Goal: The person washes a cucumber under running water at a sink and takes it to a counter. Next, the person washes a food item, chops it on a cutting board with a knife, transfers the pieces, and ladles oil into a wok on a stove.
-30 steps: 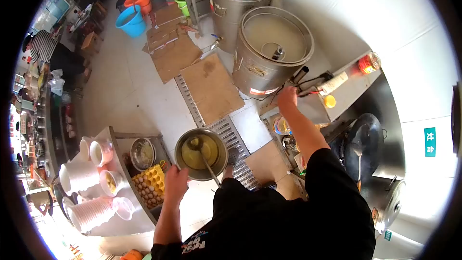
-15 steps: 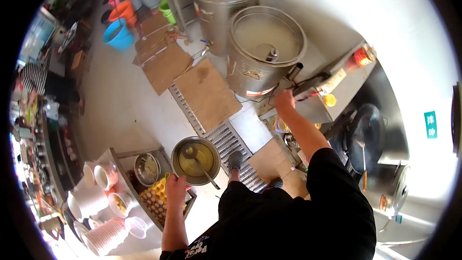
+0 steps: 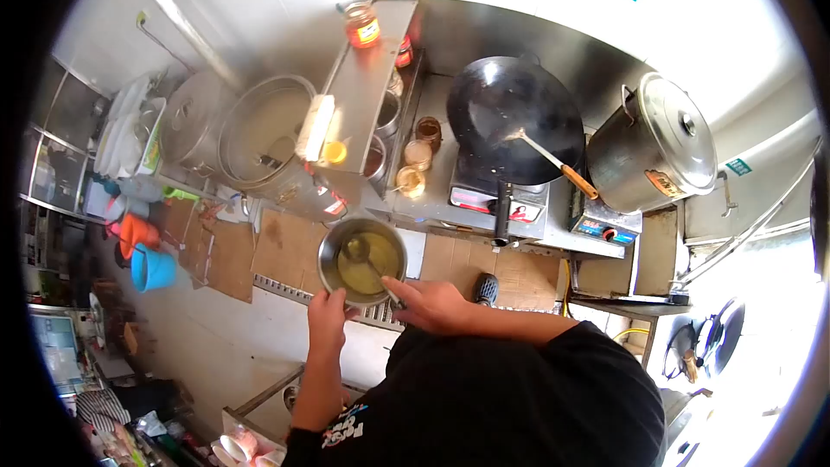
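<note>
A round metal bowl with yellowish liquid in it is in front of me, above the floor. My left hand is closed on the bowl's near left rim. A ladle rests with its cup in the liquid, its handle slanting toward the near right rim. Around that handle, at the right rim, my right hand is closed; its fingers partly hide the handle end, and I cannot tell whether they also grip the rim.
Ahead on the stove sits a black wok with a spatula. A lidded pot stands to its right. Sauce jars line the counter, beside a metal shelf. A large open stockpot is at left.
My view has turned right toward the stove, and the bowl is now before it. My right hand has come from the shelf's edge to the ladle handle. My left hand stays beside the bowl.
</note>
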Motion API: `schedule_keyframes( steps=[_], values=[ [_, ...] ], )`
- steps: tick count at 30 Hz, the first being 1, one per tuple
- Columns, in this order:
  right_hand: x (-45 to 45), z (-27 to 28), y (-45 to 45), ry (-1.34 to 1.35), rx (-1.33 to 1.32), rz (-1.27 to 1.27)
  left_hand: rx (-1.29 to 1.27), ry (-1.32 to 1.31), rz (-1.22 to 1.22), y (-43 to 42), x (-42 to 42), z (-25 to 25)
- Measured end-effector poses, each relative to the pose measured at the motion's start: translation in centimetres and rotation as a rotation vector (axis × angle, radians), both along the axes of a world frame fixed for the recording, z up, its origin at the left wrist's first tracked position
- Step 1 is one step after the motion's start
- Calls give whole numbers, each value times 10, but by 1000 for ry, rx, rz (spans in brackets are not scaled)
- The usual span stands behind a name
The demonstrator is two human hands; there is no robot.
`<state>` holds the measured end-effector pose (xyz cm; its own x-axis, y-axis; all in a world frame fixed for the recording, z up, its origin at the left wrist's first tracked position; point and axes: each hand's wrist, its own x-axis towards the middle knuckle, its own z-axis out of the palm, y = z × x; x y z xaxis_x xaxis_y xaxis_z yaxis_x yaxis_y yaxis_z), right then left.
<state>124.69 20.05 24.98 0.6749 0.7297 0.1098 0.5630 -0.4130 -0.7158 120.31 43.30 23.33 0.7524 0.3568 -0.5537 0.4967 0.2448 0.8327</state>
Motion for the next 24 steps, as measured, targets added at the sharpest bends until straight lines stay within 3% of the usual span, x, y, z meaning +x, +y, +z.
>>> schedule_keyframes(
  steps=[1,3,5,11,16,21,24],
  values=[
    [9,-2,-7,-1,20,9,2,-2,-59,-11,12,5],
    [32,-1,-25,-282,304,-273,-22,-38,-118,-44,38,21],
    [52,21,-52,-10,440,-540,-30,-67,-174,-77,50,41],
    [98,56,-151,-109,469,-473,113,-30,-231,-135,105,52],
    [109,51,-195,-175,290,-469,270,-15,-317,-166,141,54],
    [139,22,-214,706,741,-790,312,5,-370,-186,166,51],
    [144,34,-230,742,924,-840,290,5,-371,-186,178,41]
  ],
)
